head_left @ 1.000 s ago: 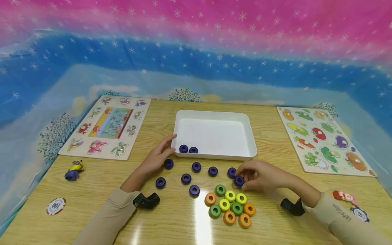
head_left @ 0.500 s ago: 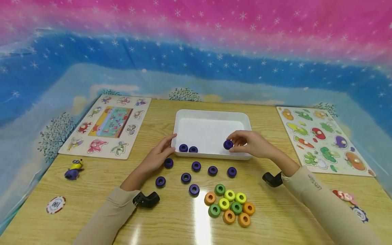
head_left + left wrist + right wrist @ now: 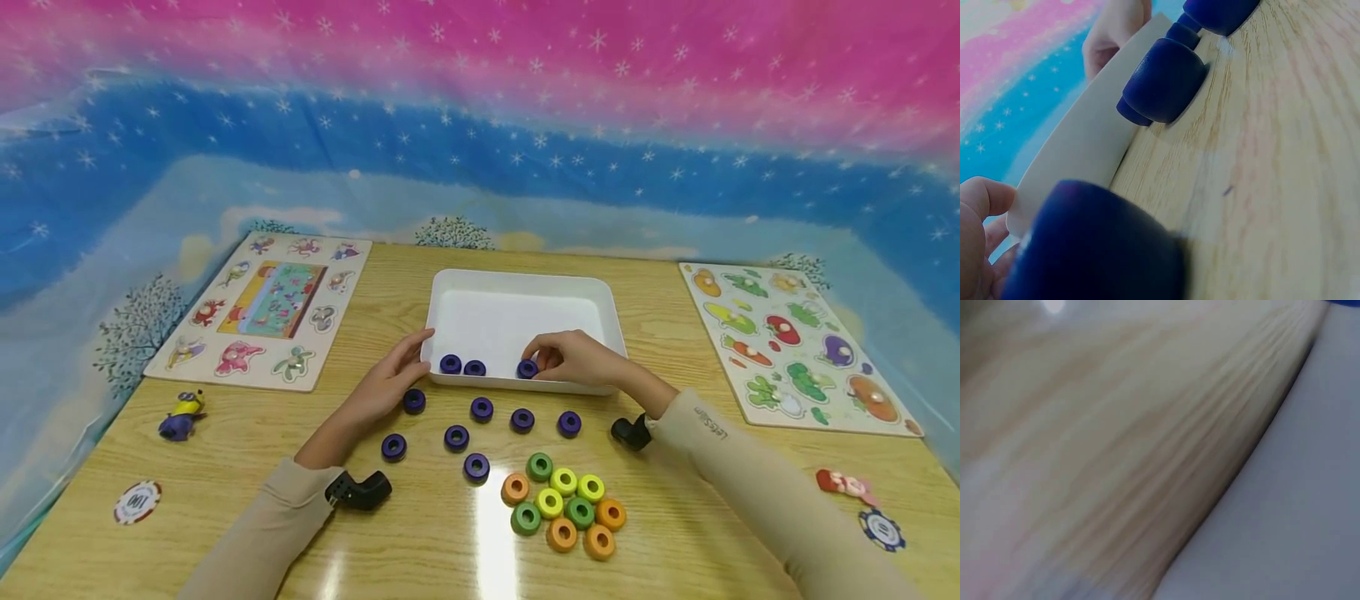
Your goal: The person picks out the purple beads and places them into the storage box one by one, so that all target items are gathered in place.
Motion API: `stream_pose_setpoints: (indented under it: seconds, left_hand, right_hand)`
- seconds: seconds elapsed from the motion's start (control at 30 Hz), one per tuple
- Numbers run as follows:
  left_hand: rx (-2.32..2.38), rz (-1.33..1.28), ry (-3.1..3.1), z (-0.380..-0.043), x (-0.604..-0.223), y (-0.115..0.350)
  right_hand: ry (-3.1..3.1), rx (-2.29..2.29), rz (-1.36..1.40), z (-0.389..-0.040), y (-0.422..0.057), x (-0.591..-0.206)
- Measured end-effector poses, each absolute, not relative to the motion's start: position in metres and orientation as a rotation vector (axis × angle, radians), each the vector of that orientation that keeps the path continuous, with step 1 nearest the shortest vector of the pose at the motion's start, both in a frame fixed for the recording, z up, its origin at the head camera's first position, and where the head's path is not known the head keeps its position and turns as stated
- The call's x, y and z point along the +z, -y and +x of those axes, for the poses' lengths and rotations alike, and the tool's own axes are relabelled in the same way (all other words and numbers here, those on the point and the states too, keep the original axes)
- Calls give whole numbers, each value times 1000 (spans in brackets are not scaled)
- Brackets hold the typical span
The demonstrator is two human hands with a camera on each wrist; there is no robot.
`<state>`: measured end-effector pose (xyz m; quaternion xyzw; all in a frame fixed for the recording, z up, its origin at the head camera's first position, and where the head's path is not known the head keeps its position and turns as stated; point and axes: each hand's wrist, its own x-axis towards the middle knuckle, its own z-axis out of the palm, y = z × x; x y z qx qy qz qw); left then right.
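My right hand (image 3: 576, 358) reaches over the front wall of a white tray (image 3: 525, 312). It pinches a purple ring (image 3: 527, 369) just inside that wall. Two more purple rings, one a purple ring at the corner (image 3: 450, 364), lie in the tray's front left. With thumb and fingers, my left hand (image 3: 386, 379) holds the tray's front left corner; the left wrist view shows the fingertips against the tray wall (image 3: 1079, 137). Several purple rings (image 3: 482, 409) lie on the table before the tray. In the right wrist view only tray wall (image 3: 1291, 487), tabletop and a blue sliver appear; the hand is hidden.
Green, yellow and orange rings (image 3: 564, 481) cluster front of centre. Puzzle boards flank the tray, one with sea animals (image 3: 273, 300), one with vegetables (image 3: 802, 350). A minion figure (image 3: 182, 415) and a poker chip (image 3: 138, 502) lie left; another chip (image 3: 882, 530) lies right.
My right hand has carried a purple ring from the table over the tray's front wall, then leftward and down inside it. The left hand stays at the corner.
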<state>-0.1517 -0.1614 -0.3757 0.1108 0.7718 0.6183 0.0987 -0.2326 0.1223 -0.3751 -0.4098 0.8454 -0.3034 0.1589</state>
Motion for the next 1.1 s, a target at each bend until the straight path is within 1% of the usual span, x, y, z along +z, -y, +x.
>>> stream_pose_setpoints:
  seconds: [0.27, 0.5, 0.8, 0.97, 1.1]
  left_hand:
    - [1828, 343, -2291, -157, -377, 159]
    - [1833, 345, -2280, -166, -396, 161]
    - [1815, 333, -2310, -166, -406, 164]
    - [1809, 321, -2314, -165, -405, 168]
    - [1801, 311, -2328, -164, -403, 168]
  right_hand:
    - [-2366, -946, -1112, -237, -99, -373]
    - [-2311, -990, -1042, -233, -94, -371]
    - [-2403, -1066, -1023, -220, -124, -349]
    - [-2358, -1103, -1014, -203, -149, -336]
    - [-2316, -1067, -1016, -186, -169, -334]
